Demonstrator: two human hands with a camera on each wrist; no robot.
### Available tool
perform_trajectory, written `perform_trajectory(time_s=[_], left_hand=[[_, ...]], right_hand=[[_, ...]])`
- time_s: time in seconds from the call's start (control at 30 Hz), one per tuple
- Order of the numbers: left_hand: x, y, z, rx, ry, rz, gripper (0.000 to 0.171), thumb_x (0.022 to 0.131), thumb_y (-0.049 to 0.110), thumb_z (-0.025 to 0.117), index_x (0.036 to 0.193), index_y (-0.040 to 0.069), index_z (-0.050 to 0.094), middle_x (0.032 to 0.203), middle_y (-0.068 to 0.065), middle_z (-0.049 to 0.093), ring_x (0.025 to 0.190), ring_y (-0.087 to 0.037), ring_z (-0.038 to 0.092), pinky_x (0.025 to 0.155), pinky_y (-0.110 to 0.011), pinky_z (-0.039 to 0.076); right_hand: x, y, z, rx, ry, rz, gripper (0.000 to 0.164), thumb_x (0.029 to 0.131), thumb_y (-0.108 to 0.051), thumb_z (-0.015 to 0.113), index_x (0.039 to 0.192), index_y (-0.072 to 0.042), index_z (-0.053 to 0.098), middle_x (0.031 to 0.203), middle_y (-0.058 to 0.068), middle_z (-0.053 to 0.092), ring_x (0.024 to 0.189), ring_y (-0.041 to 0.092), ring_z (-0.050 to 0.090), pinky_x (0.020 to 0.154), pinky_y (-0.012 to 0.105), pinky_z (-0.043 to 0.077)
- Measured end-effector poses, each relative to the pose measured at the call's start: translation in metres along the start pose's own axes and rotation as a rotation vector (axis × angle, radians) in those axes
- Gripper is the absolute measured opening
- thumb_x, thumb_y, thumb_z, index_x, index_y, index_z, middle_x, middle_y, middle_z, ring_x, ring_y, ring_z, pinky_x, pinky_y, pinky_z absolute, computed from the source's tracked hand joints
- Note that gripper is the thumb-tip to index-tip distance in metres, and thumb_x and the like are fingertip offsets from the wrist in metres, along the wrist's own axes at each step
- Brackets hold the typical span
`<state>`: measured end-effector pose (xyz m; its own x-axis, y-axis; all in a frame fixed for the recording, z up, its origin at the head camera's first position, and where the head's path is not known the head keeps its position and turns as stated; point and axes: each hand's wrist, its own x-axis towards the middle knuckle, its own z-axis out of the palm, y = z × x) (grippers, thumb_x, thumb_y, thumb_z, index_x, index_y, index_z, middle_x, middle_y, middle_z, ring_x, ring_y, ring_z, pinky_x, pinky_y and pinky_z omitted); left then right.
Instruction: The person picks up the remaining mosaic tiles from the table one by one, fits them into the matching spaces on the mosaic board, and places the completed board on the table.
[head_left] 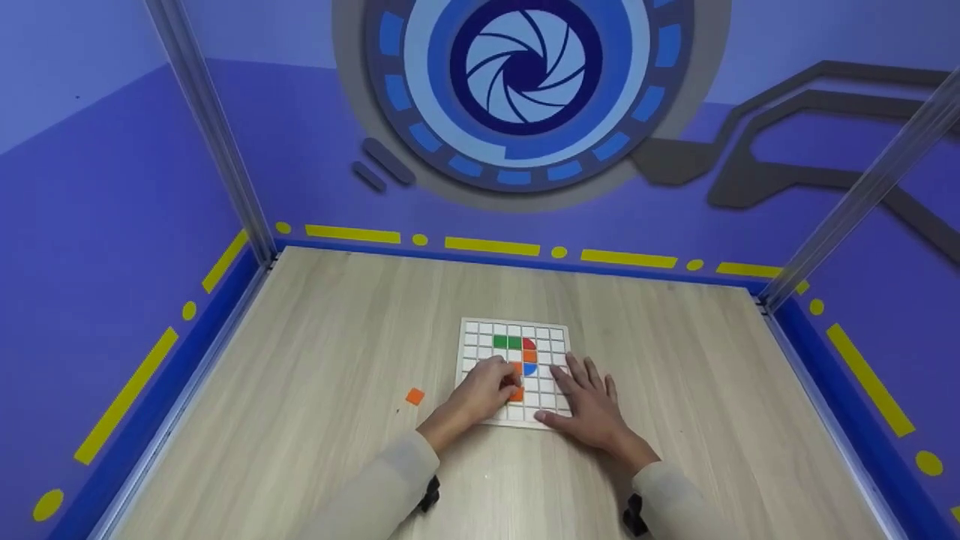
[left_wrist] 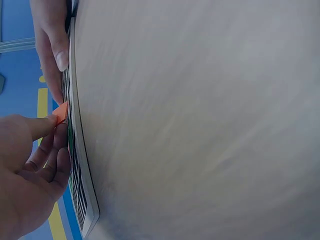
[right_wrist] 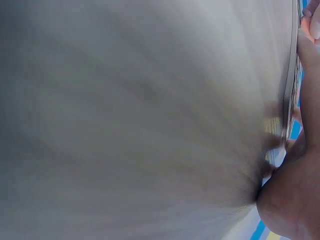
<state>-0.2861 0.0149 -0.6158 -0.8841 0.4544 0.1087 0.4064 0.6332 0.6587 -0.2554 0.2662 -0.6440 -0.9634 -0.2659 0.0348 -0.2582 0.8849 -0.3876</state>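
Note:
A white gridded board [head_left: 471, 328] lies flat on the table, with green tiles [head_left: 507, 342], a red quarter-round tile [head_left: 529, 343], an orange square [head_left: 529, 356] and a blue quarter-round tile [head_left: 529, 369] in its cells. Over the board's lower middle, my left hand [head_left: 484, 386] pinches an orange square tile [left_wrist: 61, 113] between thumb and fingertips, tilted at the board surface. My right hand [head_left: 589, 401] rests spread along the board's right edge, thumb near its bottom edge. Part of the grid is hidden under the left hand.
One loose orange tile [head_left: 415, 396] lies on the wooden table [head_left: 337, 337] left of the board. Blue printed walls [head_left: 300, 150] with metal corner posts [head_left: 217, 135] enclose the table at the back and sides.

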Motion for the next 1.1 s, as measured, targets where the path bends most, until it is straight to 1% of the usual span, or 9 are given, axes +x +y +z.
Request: perform_trajectory(time_s=[0.13,0.3,0.4,0.5,0.6,0.77,0.9,0.97,1.1], left_hand=[[-0.001,0.001,0.0,0.064,0.005,-0.002,0.005,0.1,0.013,0.075,0.102,0.016,0.077,0.094,0.008,0.058,0.084,-0.007,0.053,0.077,-0.026,0.049],[-0.001,0.001,0.0,0.139,-0.018,0.025,0.004,0.099,0.015,0.076,0.102,0.017,0.08,0.093,0.008,0.058,0.084,-0.009,0.052,0.078,-0.028,0.049],[-0.001,0.001,0.0,0.145,-0.028,0.032,0.005,0.099,0.016,0.077,0.102,0.016,0.081,0.093,0.008,0.058,0.086,-0.009,0.052,0.08,-0.03,0.05],[-0.003,0.0,0.0,0.143,-0.02,0.032,0.006,0.098,0.016,0.078,0.103,0.016,0.081,0.094,0.009,0.057,0.088,-0.01,0.053,0.082,-0.03,0.05],[-0.007,-0.001,-0.005,0.138,-0.011,0.017,0.009,0.097,0.017,0.078,0.106,0.016,0.081,0.097,0.009,0.058,0.091,-0.011,0.053,0.083,-0.03,0.051],[-0.013,-0.006,-0.023,0.084,0.003,-0.048,0.017,0.097,0.018,0.08,0.114,0.016,0.08,0.105,0.009,0.059,0.098,-0.01,0.055,0.087,-0.028,0.054],[-0.022,-0.017,-0.042,0.058,0.028,-0.096,0.02,0.097,0.017,0.08,0.117,0.015,0.079,0.109,0.008,0.06,0.105,-0.01,0.059,0.092,-0.031,0.055],[-0.026,-0.025,-0.052,0.061,0.043,-0.109,0.02,0.097,0.017,0.079,0.117,0.014,0.078,0.109,0.008,0.061,0.105,-0.011,0.06,0.092,-0.033,0.055],[-0.035,-0.041,-0.07,0.07,0.06,-0.098,0.02,0.097,0.015,0.079,0.116,0.011,0.077,0.107,0.005,0.062,0.104,-0.016,0.062,0.089,-0.037,0.055]], right_hand=[[0.0,0.001,-0.001,-0.004,-0.023,0.006,0.103,0.089,-0.081,0.061,0.167,-0.021,0.033,0.177,0.01,0.01,0.162,0.043,0.002,0.12,0.074,0.002],[0.001,0.001,-0.001,0.0,-0.024,0.011,0.103,0.088,-0.081,0.061,0.167,-0.021,0.034,0.177,0.01,0.01,0.162,0.043,0.001,0.12,0.074,0.001],[0.001,0.001,-0.001,0.008,-0.026,0.018,0.102,0.088,-0.081,0.062,0.167,-0.021,0.035,0.177,0.01,0.011,0.162,0.042,0.001,0.121,0.074,0.001],[0.001,0.001,0.0,0.015,-0.019,0.022,0.102,0.088,-0.081,0.063,0.166,-0.021,0.037,0.177,0.01,0.012,0.162,0.043,0.002,0.121,0.074,0.002],[0.001,-0.001,0.001,0.011,-0.004,0.025,0.101,0.088,-0.08,0.063,0.165,-0.021,0.039,0.177,0.01,0.014,0.161,0.043,0.005,0.121,0.073,0.003],[0.001,-0.003,0.003,0.026,0.016,0.022,0.1,0.087,-0.078,0.066,0.164,-0.02,0.041,0.176,0.012,0.018,0.161,0.044,0.008,0.121,0.073,0.003],[0.0,-0.003,0.004,0.03,0.005,0.018,0.102,0.087,-0.08,0.064,0.165,-0.021,0.039,0.176,0.011,0.017,0.161,0.043,0.005,0.122,0.071,0.002],[0.0,-0.003,0.004,0.026,0.002,0.021,0.102,0.087,-0.081,0.063,0.166,-0.021,0.038,0.176,0.01,0.016,0.162,0.042,0.004,0.122,0.071,0.001],[-0.001,0.0,0.003,0.027,0.003,0.034,0.103,0.087,-0.081,0.063,0.166,-0.022,0.037,0.177,0.009,0.015,0.162,0.041,0.003,0.122,0.071,0.0]])
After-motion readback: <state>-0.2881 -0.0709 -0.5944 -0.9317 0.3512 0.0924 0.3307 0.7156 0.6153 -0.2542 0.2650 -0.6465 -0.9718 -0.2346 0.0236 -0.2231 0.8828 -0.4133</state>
